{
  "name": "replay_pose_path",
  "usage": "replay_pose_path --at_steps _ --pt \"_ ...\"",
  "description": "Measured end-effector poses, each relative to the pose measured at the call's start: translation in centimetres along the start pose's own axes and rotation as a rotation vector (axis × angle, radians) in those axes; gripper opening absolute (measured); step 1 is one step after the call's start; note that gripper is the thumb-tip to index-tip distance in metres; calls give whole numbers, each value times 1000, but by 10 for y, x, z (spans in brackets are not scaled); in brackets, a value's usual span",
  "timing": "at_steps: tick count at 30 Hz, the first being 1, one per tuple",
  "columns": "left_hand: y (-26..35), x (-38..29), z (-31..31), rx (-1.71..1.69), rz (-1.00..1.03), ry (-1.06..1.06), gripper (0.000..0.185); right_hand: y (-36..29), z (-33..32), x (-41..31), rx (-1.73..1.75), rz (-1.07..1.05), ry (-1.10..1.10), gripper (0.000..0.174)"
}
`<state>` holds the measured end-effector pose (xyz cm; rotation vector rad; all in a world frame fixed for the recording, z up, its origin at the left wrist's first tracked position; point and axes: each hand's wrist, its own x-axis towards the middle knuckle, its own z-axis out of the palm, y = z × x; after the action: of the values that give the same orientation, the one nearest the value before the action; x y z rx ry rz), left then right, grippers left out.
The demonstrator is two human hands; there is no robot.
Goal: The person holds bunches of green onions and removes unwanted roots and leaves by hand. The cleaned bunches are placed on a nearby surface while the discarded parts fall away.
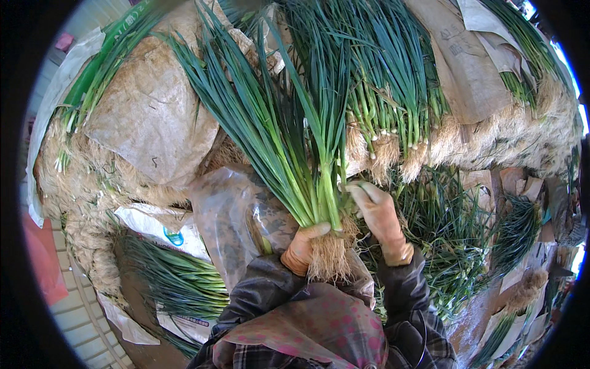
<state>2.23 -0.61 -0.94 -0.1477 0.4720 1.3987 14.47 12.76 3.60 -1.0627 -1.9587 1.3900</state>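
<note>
My left hand (pixel 304 249), in an orange-and-white work glove, grips a bunch of green onions (pixel 318 198) low on the stalks. Its pale, stringy roots (pixel 329 260) hang below the fist, and the long green leaves fan away from me. Close against the right side of the stalks is my right hand (pixel 380 219), gloved alike, with its fingers curled. Blurred green strands show at its fingertips; whether they are pinched is unclear. Clear plastic sheeting (pixel 230 207) over a camouflage-patterned cloth lies beneath the bunch.
Ahead on the right lies a heap of rooted green onions (pixel 392 92). A stained sack (pixel 156 110) covers part of the pile ahead left. Loose leaves (pixel 442 240) are heaped on my right. Another green onion bundle (pixel 184 276) rests at left beside a white printed bag (pixel 166 230).
</note>
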Motion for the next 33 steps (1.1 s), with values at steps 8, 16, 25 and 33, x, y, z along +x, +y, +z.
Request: replay_pose_path --at_steps 8,16,25,33 --pt "-3 2 9 102 82 -60 42 3 -9 72 -389 236 -766 29" --pt "1 -6 7 99 -37 -33 39 36 31 33 -748 -336 29 7" --pt "-1 -2 9 -154 82 -62 40 -5 -14 -40 527 -41 382 22" --pt "-1 -5 9 -197 278 -267 46 30 -105 -68 -384 470 206 46"
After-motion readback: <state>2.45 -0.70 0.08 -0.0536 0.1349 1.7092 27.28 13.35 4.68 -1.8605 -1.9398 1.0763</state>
